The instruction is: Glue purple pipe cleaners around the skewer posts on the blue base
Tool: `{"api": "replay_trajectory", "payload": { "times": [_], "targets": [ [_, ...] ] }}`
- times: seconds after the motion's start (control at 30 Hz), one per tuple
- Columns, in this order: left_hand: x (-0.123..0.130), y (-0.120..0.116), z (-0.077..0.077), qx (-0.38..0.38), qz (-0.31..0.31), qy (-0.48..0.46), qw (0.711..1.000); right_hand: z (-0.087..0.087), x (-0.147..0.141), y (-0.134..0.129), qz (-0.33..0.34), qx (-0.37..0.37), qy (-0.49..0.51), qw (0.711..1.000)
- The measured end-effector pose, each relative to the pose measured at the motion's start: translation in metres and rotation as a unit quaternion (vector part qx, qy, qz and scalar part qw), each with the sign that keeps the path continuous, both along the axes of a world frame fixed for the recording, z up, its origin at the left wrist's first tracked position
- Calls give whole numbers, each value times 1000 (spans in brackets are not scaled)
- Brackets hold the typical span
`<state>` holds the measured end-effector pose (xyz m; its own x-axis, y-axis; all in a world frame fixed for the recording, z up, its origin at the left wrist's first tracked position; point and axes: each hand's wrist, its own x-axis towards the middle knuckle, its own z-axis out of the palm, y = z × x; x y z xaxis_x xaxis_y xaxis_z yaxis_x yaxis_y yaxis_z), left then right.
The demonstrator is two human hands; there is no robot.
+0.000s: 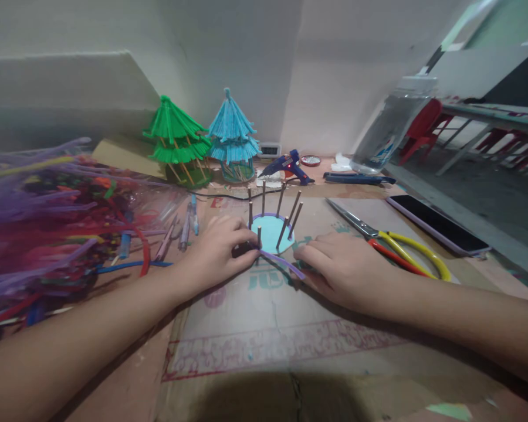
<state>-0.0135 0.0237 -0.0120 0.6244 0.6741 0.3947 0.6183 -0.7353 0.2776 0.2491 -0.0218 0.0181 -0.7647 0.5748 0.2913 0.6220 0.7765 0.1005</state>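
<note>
A light blue disc (270,233) lies on the cardboard, with several thin brown sticks (295,215) standing around its rim. A purple pipe cleaner (284,264) runs along the disc's back edge, and its loose end stretches out in front toward the right. At the disc's front left, my left hand (229,246) pinches the pipe cleaner beside a stick. My right hand (334,264) is closed at the right, its fingertips by the loose end of the pipe cleaner.
Scissors (369,231) and a phone (437,225) lie at the right. Behind stand a green tiered model (176,135), a blue one (232,138), a glue gun (290,168), a cutter (358,179) and a bottle (385,129). Piled pipe cleaners (39,223) fill the left.
</note>
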Motion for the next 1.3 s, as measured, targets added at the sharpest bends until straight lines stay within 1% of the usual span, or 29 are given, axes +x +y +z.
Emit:
{"api": "replay_trajectory", "payload": {
  "times": [0.07, 0.17, 0.23, 0.37, 0.5, 0.63, 0.73, 0.8, 0.97, 1.07, 1.17, 1.3],
  "targets": [
    [0, -1, 0, 0, 4, 0, 1000, 0, 0, -2, 26, 4, 5, 1000],
    [0, -1, 0, -1, 8, 2, 1000, 1, -3, -7, 40, -10, 4, 999],
    [0, -2, -1, -2, 9, 4, 1000, 1, -4, -9, 30, -5, 5, 1000],
    [0, -1, -1, 2, 10, 0, 1000, -3, -4, -5, -18, 11, 11, 1000],
    [0, -1, 0, 17, 6, -9, 1000, -6, -1, 1, -18, 2, 6, 1000],
    [1, -2, 0, 41, 10, -22, 999, -5, -1, 3, -6, -35, -6, 999],
    [1, -2, -4, 59, 25, -34, 997, -3, -2, 2, -33, -76, -7, 997],
    [1, 0, -7, 58, 27, -30, 998, -4, -3, 2, -52, -85, -9, 995],
    [0, 4, -11, 34, 17, -20, 999, -5, -3, 1, -40, -55, -13, 998],
    [-1, 4, -13, 26, 17, -25, 999, -5, -2, -1, -39, -57, 2, 998],
    [-1, 4, -13, 29, 27, -31, 999, -8, -3, 1, -38, -52, 14, 998],
    [-1, 5, -14, 46, 48, -10, 998, -14, -1, 10, -27, -44, 6, 999]
  ]
}}
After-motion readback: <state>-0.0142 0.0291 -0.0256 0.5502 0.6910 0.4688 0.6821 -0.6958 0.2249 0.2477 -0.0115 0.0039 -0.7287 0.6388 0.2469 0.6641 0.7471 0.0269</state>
